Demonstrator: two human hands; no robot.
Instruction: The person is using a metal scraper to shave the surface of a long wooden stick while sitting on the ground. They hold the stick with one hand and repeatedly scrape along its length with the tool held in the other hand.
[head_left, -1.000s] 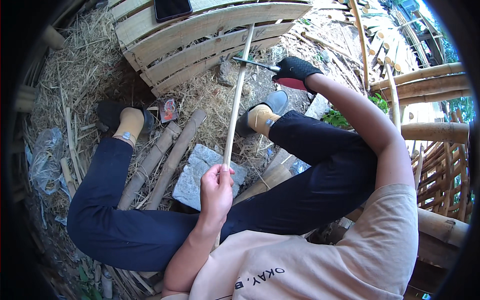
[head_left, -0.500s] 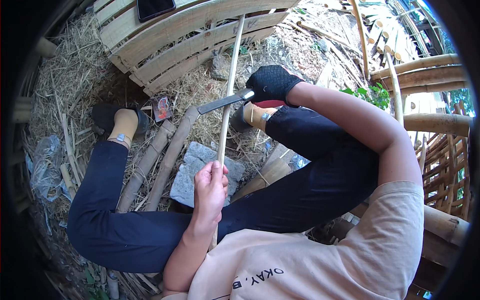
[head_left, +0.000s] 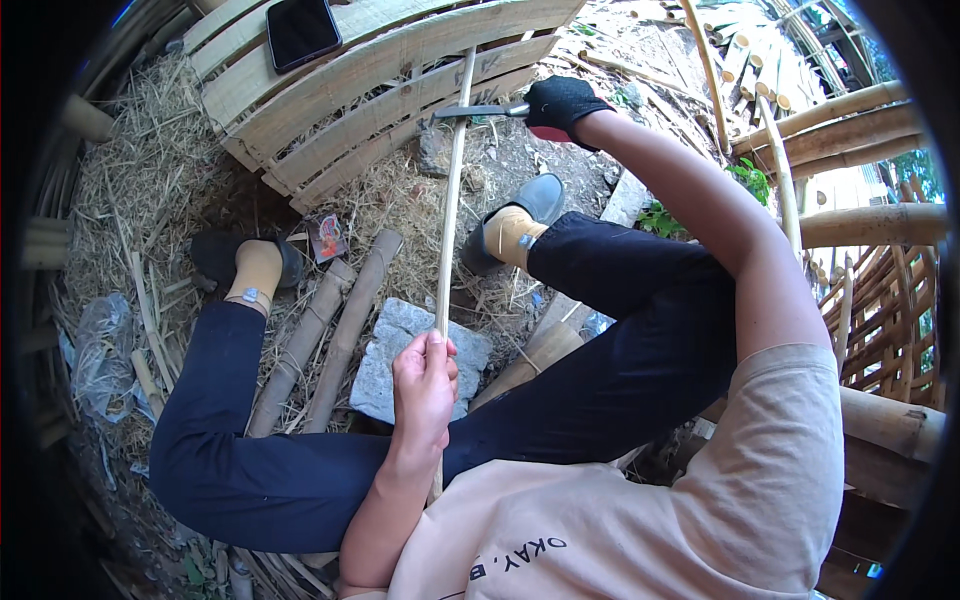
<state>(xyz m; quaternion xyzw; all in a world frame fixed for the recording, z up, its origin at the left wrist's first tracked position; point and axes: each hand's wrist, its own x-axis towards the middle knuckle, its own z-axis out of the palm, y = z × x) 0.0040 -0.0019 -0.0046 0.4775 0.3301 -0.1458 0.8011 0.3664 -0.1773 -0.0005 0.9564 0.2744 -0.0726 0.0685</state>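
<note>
A long, pale bamboo strip [head_left: 453, 215] runs from my lap away toward the slatted wooden crate. My bare left hand [head_left: 424, 388] is closed round its near part, thumb lying along the top. In a black glove, my right hand [head_left: 563, 108] grips the handle of a knife [head_left: 484, 111]. The blade lies across the far part of the strip, pointing left, and seems to touch it. A rough grey stone block [head_left: 388, 372] sits on the ground just beyond my left hand, partly hidden by the hand and strip.
The wooden crate [head_left: 330, 130] stands ahead, a dark phone [head_left: 302, 34] on top. Two bamboo poles [head_left: 350, 330] lie between my legs, near a small red packet [head_left: 327, 238]. Crumpled plastic [head_left: 103, 350] lies at left. Cut bamboo [head_left: 765, 75] is piled far right, near bamboo rails [head_left: 870, 225].
My right hand has moved the knife away from me along the strip, toward the crate. My left hand keeps its hold on the strip. The view has shifted slightly.
</note>
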